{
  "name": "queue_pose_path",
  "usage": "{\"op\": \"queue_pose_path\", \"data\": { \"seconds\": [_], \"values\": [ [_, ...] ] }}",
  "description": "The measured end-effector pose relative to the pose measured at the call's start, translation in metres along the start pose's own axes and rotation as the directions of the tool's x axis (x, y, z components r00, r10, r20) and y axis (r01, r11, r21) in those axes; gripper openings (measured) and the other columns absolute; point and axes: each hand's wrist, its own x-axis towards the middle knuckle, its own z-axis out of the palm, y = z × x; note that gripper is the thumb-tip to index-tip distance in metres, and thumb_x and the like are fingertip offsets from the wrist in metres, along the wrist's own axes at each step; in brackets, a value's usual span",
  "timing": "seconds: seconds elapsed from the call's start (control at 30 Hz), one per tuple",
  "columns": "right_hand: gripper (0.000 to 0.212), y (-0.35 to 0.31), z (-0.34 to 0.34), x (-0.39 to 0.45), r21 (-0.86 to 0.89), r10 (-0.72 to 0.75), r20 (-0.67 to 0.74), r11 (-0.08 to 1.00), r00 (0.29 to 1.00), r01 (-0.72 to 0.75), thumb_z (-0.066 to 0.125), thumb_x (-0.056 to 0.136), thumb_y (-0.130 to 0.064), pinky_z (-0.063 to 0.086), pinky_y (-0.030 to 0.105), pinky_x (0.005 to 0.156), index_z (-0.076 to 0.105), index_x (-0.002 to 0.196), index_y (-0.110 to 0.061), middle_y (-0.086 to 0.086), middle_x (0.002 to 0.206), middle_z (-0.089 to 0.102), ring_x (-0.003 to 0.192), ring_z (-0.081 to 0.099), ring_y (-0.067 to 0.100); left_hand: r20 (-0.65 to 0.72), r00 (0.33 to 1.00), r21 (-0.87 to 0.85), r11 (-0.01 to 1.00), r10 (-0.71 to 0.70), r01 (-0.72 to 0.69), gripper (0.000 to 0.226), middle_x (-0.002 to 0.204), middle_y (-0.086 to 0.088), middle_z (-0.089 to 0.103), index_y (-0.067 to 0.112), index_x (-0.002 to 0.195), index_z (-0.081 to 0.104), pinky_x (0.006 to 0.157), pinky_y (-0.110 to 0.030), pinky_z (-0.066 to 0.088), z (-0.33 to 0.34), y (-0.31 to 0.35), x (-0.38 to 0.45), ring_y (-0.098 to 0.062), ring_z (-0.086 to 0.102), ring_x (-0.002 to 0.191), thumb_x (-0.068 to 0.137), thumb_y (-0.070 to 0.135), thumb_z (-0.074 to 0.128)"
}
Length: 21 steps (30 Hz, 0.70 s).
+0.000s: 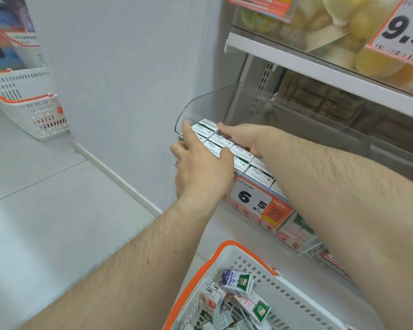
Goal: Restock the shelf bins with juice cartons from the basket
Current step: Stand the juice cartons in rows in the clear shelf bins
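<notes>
A clear plastic shelf bin [200, 101] holds several white juice cartons [242, 153] standing in rows, tops up. My left hand [200, 163] rests at the bin's front left, index finger straight and pointing over the cartons, thumb touching a carton top. My right hand [243, 136] lies flat on the carton tops, fingers stretched toward the bin's left end. Neither hand grips a carton. Below, a white basket with an orange rim [227, 246] holds several loose juice cartons [236, 282] lying at odd angles.
A price tag reading 6.5 [255, 198] hangs on the bin's front. More cartons fill a lower bin [296, 234]. The shelf above [320, 65] carries bagged yellow goods. Stacked white baskets [26, 96] stand on the floor at the far left, beside a grey wall.
</notes>
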Motion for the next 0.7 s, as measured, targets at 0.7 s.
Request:
{"op": "queue_pose_path", "data": {
  "seconds": [0.7],
  "values": [
    [0.044,0.173,0.014,-0.245,0.220,-0.341,-0.569,0.813,0.748,0.538,0.069,0.059,-0.050,0.045,0.028,0.063,0.065,0.094,-0.024,0.005,0.086,0.068,0.068,0.058,0.014,0.556,0.830,-0.607,0.660,-0.046,0.442,0.026,0.065,-0.003,0.058,0.018,0.093,0.053,0.044,-0.020,0.045,0.039,0.060,-0.108,-0.014,0.054,0.039,0.101,0.039,0.041]
  ]
}}
